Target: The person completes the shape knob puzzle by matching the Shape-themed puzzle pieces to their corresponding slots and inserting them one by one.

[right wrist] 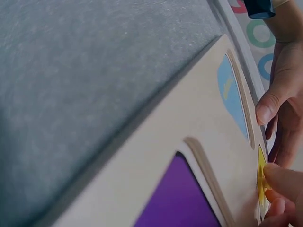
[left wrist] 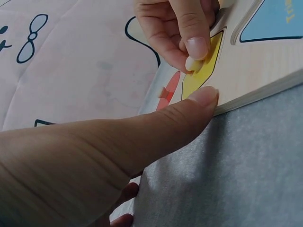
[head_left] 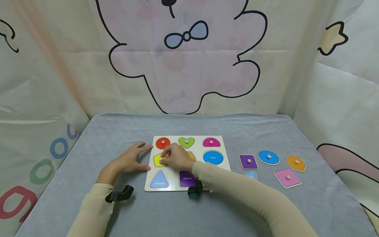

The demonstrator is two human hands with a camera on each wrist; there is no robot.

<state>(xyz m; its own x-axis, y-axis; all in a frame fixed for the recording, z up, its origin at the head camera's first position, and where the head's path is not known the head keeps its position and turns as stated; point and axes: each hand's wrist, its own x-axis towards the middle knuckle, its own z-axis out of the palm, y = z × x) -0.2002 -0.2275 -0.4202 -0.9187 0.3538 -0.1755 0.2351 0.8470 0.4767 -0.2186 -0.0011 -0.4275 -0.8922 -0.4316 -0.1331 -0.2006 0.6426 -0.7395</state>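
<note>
A wooden shape puzzle board [head_left: 173, 182] lies on the cloth in front of me. My right hand [head_left: 179, 158] pinches the white knob of a yellow pentagon piece [head_left: 158, 160] between thumb and fingers, over the board's left side. In the left wrist view the yellow pentagon [left wrist: 210, 64] sits at its recess. My left hand [head_left: 128, 160] is spread beside the board, its thumb and forefinger touching the left edge. Along the back row sit a knobbed red circle [head_left: 160, 144], green heart [head_left: 183, 144] and magenta semicircle [head_left: 207, 143].
Right of the board lie loose knobbed pieces: a purple square [head_left: 245, 162], blue oval [head_left: 263, 157], orange hexagon [head_left: 293, 161], pink piece [head_left: 282, 176] and blue triangle [head_left: 251, 174], partly behind my right sleeve. The board's triangle recess [head_left: 159, 179], square recess [head_left: 187, 182] and oval recess [head_left: 213, 161] show printed names.
</note>
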